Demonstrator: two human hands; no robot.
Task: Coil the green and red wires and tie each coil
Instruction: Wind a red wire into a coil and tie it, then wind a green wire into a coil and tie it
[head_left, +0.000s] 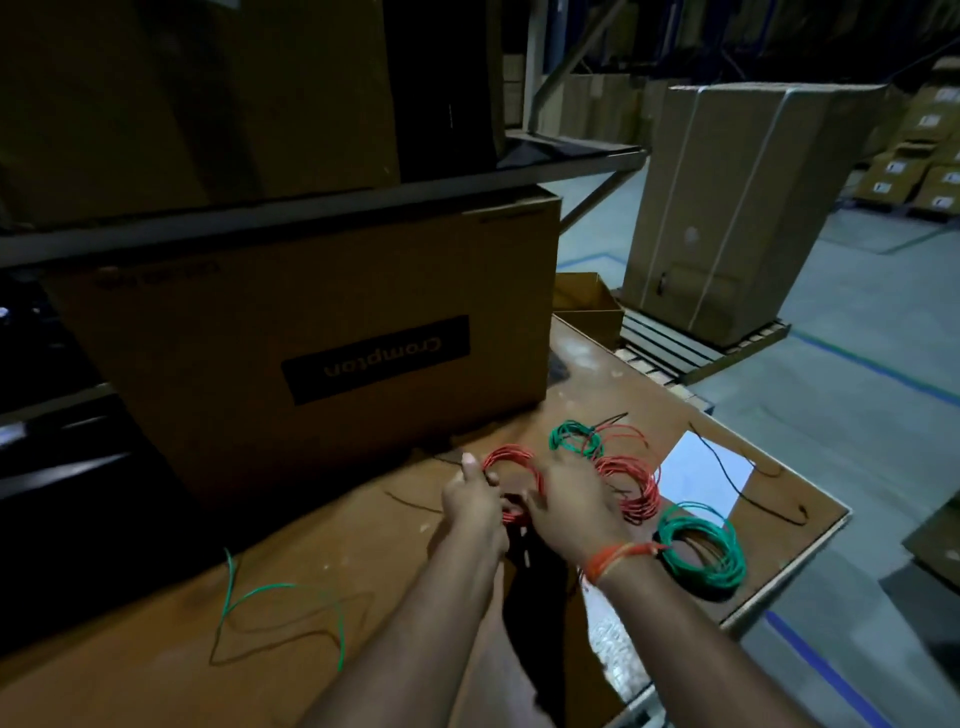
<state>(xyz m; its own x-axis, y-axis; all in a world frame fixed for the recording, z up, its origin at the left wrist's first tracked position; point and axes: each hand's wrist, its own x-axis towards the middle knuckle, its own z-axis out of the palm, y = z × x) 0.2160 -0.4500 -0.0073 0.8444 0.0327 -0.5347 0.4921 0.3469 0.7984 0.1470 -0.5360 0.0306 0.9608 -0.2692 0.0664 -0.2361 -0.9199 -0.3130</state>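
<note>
- Left hand (470, 501): fingers curled round the left arc of a red wire coil (511, 483), thumb raised along the top of the loops.
- Right hand (563, 506): closed on the right arc of the same coil, back of the hand toward the camera; the fingers themselves are hidden. An orange thread band (615, 558) circles the wrist.
- Red wire coil, held: thin red insulated wire wound in many near-round loops, lifted just above the brown board (322, 597). The ring stands tilted, its open face turned toward the camera and its upper arc leaning away toward the cardboard box (322, 332). A short end hangs down between the two wrists.
- Second red coil (631, 486): lies on the board just right of the right hand, looser and oval, long axis running near to far.
- Small green coil (574, 436): behind it, lying against stray red loops.
- Large green coil (701, 551): flat on the board near its right edge, beside the right wrist, loops fairly round.
- Loose green wire (280, 608): uncoiled, on the board's near-left part, well apart from the coils, wandering in open curves.
- White sheet (706, 475): on the board right of the coils, crossed by a thin black wire (727, 478).
</note>
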